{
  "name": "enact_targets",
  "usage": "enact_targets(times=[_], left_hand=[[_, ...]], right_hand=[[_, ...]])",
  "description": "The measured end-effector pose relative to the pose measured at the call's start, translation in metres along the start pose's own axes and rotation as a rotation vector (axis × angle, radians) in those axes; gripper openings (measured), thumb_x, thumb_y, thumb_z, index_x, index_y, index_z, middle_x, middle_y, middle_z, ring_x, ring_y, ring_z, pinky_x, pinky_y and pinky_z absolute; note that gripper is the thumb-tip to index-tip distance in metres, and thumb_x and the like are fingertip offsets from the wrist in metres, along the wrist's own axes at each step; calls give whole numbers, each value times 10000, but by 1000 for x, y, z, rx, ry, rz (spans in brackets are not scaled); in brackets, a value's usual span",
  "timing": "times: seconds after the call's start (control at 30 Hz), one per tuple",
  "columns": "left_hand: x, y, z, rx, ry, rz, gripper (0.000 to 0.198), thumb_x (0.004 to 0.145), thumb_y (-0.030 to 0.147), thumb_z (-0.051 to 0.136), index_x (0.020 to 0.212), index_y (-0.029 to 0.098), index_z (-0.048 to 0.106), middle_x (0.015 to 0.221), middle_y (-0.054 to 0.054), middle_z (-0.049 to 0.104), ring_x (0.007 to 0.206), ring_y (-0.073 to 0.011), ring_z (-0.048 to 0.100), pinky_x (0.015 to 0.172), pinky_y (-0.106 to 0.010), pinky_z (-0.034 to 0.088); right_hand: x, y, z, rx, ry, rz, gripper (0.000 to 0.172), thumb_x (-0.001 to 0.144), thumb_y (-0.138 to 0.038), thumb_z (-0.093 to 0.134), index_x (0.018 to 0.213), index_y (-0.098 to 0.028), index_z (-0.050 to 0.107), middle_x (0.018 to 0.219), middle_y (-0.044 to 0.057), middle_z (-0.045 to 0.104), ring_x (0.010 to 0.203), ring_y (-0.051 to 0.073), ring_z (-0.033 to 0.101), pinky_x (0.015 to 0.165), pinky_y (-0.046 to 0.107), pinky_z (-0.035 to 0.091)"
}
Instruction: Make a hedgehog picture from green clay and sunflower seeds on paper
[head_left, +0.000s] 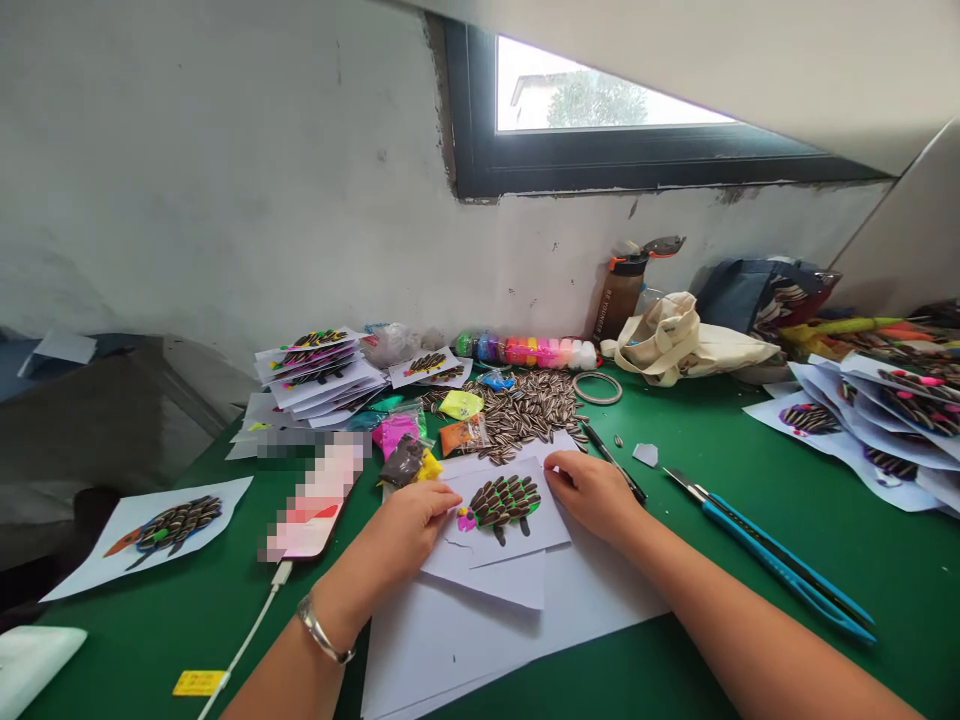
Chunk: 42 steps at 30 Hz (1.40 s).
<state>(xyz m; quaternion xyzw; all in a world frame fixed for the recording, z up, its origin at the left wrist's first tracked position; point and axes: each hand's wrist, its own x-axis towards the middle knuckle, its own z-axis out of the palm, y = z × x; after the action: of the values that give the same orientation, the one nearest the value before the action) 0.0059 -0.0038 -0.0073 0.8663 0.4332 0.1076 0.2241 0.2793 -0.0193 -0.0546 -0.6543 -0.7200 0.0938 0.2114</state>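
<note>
On a white card [480,550] in front of me is a hedgehog-like figure [508,505] of striped seeds on green clay, with a pink head and dark legs. My left hand [416,520] holds the card's left edge near the pink head, thumb and fingers closed together. At the card's upper right edge, my right hand [589,485] rests with its fingers curled in against the paper. Larger white sheets [592,595] lie beneath. Just beyond the card are a pile of striped seeds [529,405] and bags of coloured clay [405,460].
Stacks of decorated cards stand left [322,375] and right [900,420]. A phone [322,500] with a cable lies left. Blue tweezers [780,560], a black pen [615,463] and a tape roll [598,388] lie right. A bottle [620,295] stands by the wall.
</note>
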Motion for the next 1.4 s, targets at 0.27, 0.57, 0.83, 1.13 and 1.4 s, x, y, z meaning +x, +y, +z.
enact_targets(times=[0.27,0.57,0.83,1.13,1.4], left_hand=[[-4,9,1,99,-28,58,384,851,52,422,1034,200,726,1082,-91,700,996,-225,629,872,-329,492],[-7,1,8,108,42,84,323,873,85,462,1047,194,712,1035,-82,719,956,-208,649,859,-305,504],[-9,-6,0,102,326,-48,283,933,204,438,1063,201,690,1059,-62,723,967,-193,656,890,-313,505],[3,-45,5,207,564,-214,226,872,208,518,974,172,717,1030,-88,721,1016,-250,624,939,-419,492],[2,-42,13,194,524,-206,253,867,186,533,1039,180,718,1132,-97,687,1110,-266,576,985,-432,470]], right_hand=[[0,-2,-1,-15,-13,8,244,904,-266,443,947,-229,680,889,23,709,816,188,641,666,267,359],[-1,0,2,-20,10,-11,258,898,-274,423,916,-232,677,857,21,704,770,182,634,652,262,364],[-2,2,4,-14,2,-17,275,902,-305,398,901,-236,664,847,18,698,760,185,629,643,267,372],[-7,9,7,116,-1,-33,266,888,-351,383,822,-286,632,825,41,689,758,247,636,661,363,444],[61,-37,-50,113,200,-112,256,874,-359,457,749,-292,669,624,51,635,575,230,577,558,364,432]])
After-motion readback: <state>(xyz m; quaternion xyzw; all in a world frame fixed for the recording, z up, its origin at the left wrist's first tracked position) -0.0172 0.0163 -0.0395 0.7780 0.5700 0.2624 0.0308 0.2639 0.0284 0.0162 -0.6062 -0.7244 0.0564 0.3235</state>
